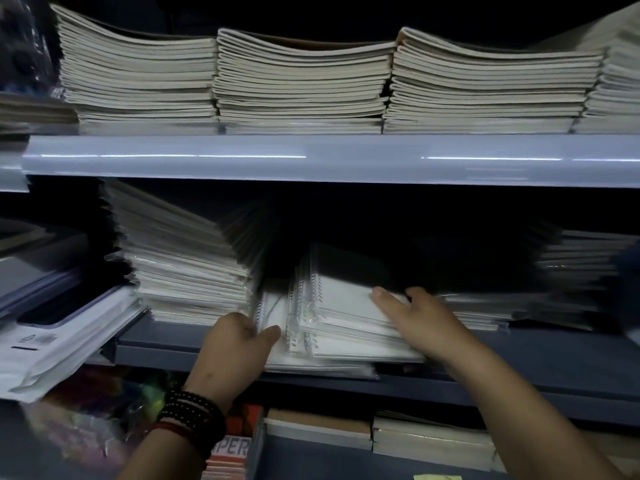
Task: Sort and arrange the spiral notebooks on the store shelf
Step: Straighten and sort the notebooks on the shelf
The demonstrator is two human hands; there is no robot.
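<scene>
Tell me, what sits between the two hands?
In the head view, a stack of plastic-wrapped spiral notebooks, coils toward the left hand, with the right hand on its top.

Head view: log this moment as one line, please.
left grip: holds wrapped notebook | right grip: rests on spiral notebook pile, fingertips hidden | site: middle shelf
</scene>
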